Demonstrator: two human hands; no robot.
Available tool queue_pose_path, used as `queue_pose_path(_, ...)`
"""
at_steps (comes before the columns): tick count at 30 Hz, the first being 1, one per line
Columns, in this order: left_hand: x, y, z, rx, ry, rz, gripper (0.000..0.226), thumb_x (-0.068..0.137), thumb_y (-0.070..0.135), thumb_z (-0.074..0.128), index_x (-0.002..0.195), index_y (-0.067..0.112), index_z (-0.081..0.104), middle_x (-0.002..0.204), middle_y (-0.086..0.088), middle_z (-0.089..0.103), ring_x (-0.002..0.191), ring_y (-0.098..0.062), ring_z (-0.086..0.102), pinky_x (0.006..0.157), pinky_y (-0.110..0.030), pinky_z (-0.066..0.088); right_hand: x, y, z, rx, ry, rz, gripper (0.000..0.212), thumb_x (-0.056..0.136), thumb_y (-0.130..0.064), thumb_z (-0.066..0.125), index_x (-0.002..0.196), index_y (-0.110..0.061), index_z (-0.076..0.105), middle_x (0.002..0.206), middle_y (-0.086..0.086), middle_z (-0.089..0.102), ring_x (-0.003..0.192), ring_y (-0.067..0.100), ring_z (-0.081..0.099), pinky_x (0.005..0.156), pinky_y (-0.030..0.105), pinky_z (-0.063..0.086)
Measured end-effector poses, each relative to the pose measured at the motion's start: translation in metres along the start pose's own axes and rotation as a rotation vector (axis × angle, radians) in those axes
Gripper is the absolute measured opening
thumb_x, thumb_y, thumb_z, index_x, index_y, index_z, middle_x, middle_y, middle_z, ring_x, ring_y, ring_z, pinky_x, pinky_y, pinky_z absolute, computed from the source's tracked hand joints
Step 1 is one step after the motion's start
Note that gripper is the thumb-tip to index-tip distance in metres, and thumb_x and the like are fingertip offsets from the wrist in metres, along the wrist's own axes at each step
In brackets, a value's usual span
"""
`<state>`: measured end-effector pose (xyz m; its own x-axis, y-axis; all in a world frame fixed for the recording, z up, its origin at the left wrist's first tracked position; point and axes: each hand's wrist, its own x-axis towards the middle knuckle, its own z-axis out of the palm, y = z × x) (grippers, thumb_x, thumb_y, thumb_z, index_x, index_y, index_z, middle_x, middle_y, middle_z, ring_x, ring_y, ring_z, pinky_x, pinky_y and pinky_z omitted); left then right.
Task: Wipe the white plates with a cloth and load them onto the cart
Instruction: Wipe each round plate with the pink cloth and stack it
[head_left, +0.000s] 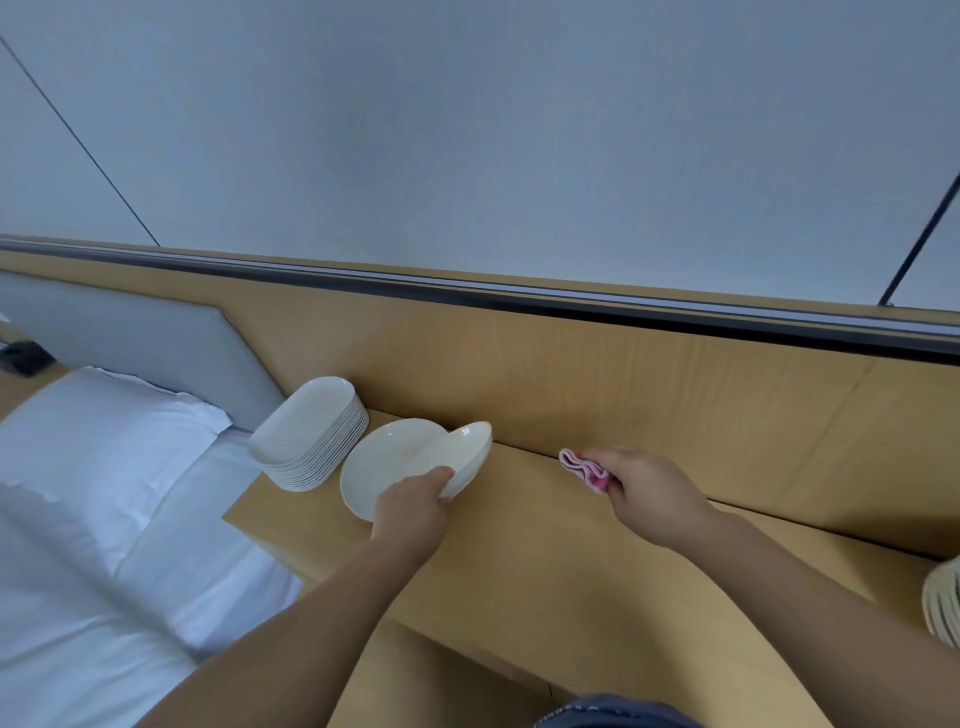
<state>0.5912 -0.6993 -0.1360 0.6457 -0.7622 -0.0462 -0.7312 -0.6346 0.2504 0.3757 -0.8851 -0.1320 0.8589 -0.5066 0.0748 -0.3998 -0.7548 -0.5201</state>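
My left hand (413, 506) grips the near rim of a white plate (467, 457), tilted up off a round white plate (384, 462) that lies on the wooden bedside table (545, 545). A stack of several oblong white plates (306, 431) stands just left of it, by the wall panel. My right hand (649, 493) holds a folded pink cloth (584, 467) above the table, apart from the plates. The cart is out of view.
A bed with a white pillow (98, 441) and sheets fills the lower left, against a grey headboard (130, 343). A wooden wall panel (623, 374) backs the table. Another stack of white plates (945, 603) peeks in at the right edge.
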Motion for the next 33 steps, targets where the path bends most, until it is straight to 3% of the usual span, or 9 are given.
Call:
queue_pose_path(6,0.017,-0.039,0.01,0.037,-0.07,0.013,0.043,0.1,0.019,0.041,0.142,0.029,0.045,0.129,0.0,0.061,0.117,-0.022,0.055,0.099,-0.035,0.043,0.022,-0.018,0.021,-0.027,0.003,0.029,0.02,0.092,-0.01,0.045,0.096,-0.021,0.062,0.086,-0.007,0.057,0.077,0.015,0.053,0.067,0.031,0.043)
queue_pose_path(10,0.027,-0.055,0.015,0.08,-0.119,0.057,0.047,0.099,0.015,0.04,0.144,0.029,0.042,0.132,0.002,0.059,0.121,-0.022,0.053,0.099,-0.033,0.041,0.033,-0.026,0.033,-0.036,-0.003,0.044,0.025,0.092,-0.009,0.045,0.1,-0.023,0.063,0.089,-0.01,0.057,0.078,0.014,0.054,0.066,0.029,0.043)
queue_pose_path(24,0.038,-0.081,0.036,0.201,-0.259,0.181,0.043,0.094,0.008,0.039,0.135,0.022,0.044,0.105,-0.003,0.065,0.096,-0.025,0.062,0.08,-0.036,0.05,0.046,-0.048,0.067,-0.057,-0.071,0.103,0.028,0.09,-0.007,0.045,0.103,-0.024,0.063,0.097,-0.008,0.062,0.085,0.015,0.058,0.076,0.033,0.048)
queue_pose_path(33,0.055,-0.104,0.046,0.143,-0.256,0.159,0.054,0.097,0.009,0.036,0.148,0.027,0.032,0.139,0.0,0.051,0.124,-0.027,0.05,0.102,-0.033,0.041,0.046,-0.048,0.082,-0.054,-0.091,0.128,0.028,0.088,-0.006,0.046,0.102,-0.024,0.063,0.097,-0.009,0.061,0.084,0.015,0.058,0.076,0.034,0.048)
